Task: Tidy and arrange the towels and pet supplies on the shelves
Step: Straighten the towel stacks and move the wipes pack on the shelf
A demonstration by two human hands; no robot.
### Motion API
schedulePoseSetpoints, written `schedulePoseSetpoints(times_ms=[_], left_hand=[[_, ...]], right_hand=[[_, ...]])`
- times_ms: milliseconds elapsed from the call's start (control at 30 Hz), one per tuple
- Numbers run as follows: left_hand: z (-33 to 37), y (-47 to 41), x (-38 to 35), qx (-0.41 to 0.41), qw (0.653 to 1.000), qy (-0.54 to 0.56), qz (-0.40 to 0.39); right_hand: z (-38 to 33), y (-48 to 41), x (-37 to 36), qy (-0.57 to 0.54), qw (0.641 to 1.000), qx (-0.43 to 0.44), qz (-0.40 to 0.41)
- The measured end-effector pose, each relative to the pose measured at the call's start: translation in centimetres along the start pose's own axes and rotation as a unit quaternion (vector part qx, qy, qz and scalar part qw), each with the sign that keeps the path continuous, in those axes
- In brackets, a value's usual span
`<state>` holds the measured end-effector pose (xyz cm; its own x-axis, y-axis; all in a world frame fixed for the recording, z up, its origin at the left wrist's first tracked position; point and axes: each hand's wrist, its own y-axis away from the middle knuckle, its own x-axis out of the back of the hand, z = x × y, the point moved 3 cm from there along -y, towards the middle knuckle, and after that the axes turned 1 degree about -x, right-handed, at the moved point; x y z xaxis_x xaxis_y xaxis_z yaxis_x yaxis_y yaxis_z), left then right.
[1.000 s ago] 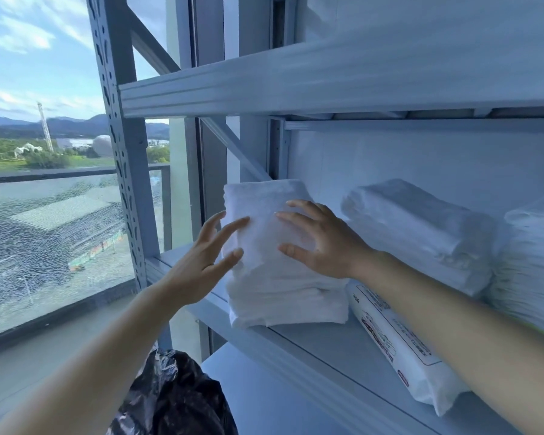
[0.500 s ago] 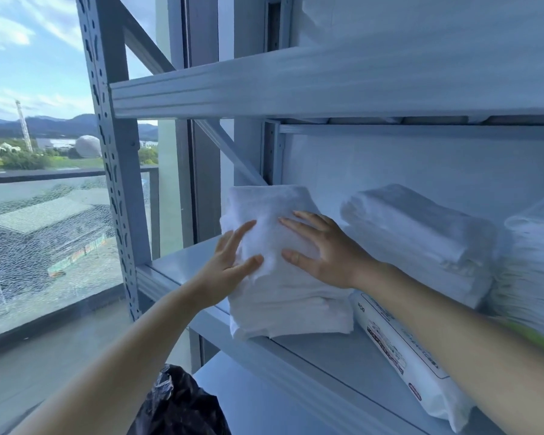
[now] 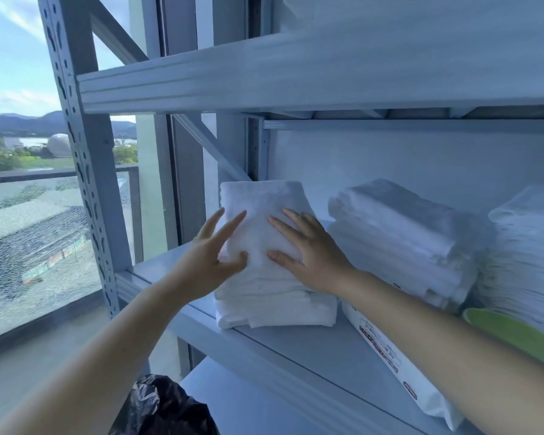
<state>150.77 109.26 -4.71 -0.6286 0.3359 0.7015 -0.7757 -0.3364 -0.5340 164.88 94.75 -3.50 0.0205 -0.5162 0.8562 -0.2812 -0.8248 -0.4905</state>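
A stack of folded white towels [image 3: 264, 202] stands at the left end of the grey metal shelf [image 3: 296, 346]. My left hand [image 3: 208, 262] lies against the stack's left side, fingers straight and thumb on the front. My right hand [image 3: 308, 249] rests flat on top of the stack with spread fingers. A second pile of white towels [image 3: 399, 227] sits to the right. A white printed pack [image 3: 390, 365] lies in front of that pile, partly hidden by my right forearm.
More stacked white items [image 3: 528, 252] fill the far right, with a green object [image 3: 512, 334] in front of them. A black plastic bag [image 3: 161, 406] sits below at the lower shelf. A perforated upright post [image 3: 85, 152] and a window stand to the left.
My left hand moved right from beside the stack onto its left side. My right hand stayed on top. The view shifted slightly.
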Motion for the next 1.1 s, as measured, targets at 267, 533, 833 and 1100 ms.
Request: schedulePoseSetpoints(times_ms=[267, 533, 833, 1100], left_hand=[[3.4, 2.8, -2.4, -0.160, 0.970, -0.181, 0.019], [1.3, 2.7, -3.8, -0.177, 0.957, -0.224, 0.040], [-1.2, 1.0, -2.9, -0.156, 0.970, -0.178, 0.044], [-0.7, 0.9, -3.2, -0.161, 0.956, -0.243, 0.039]], right_hand=[[-0.2, 3.8, 0.0, 0.094, 0.994, 0.056, -0.013], [0.5, 3.7, -1.2, 0.191, 0.976, 0.071, -0.079], [0.4, 1.5, -2.4, 0.146, 0.983, 0.075, -0.084], [2.8, 1.9, -0.8, 0.110, 0.985, 0.080, -0.106]])
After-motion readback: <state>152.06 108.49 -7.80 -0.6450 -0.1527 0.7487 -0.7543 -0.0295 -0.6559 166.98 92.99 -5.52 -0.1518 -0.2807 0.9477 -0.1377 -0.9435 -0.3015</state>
